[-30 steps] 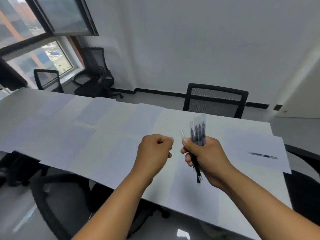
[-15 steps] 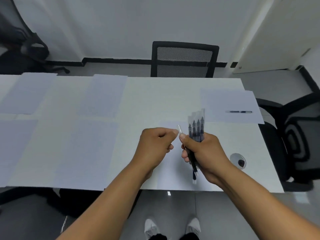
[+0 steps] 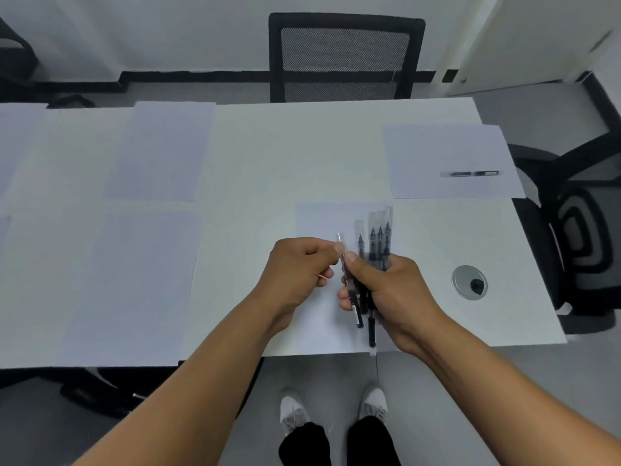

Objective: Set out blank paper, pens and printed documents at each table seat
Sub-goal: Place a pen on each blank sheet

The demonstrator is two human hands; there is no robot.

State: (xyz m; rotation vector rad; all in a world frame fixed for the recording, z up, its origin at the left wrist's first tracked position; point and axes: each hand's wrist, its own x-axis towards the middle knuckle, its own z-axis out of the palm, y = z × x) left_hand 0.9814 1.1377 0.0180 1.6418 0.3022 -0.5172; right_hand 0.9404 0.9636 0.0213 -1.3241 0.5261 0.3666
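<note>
Bundle of black clear-capped pens (image 3: 374, 250): gripped upright in right hand (image 3: 389, 290) over near white sheet (image 3: 316, 223) | left hand (image 3: 299, 267): pinches one clear pen cap (image 3: 340, 240) | single black pen (image 3: 470, 174): lies on far-right sheet (image 3: 437, 153).

White rectangular laminate table (image 3: 302, 146), matte top, with a round grey cable grommet (image 3: 469, 282) set near its right end. Black mesh-back office chair (image 3: 346, 58) pushed in at the far side. Second black swivel chair (image 3: 578, 230) at the right end of the table. Part of another dark chair (image 3: 15, 58) at upper left. Plain white wall (image 3: 168, 31) with black skirting board (image 3: 188, 77). Pale door panel (image 3: 537, 42) at upper right. Glossy grey floor (image 3: 470, 398). Soft, even lighting.
</note>
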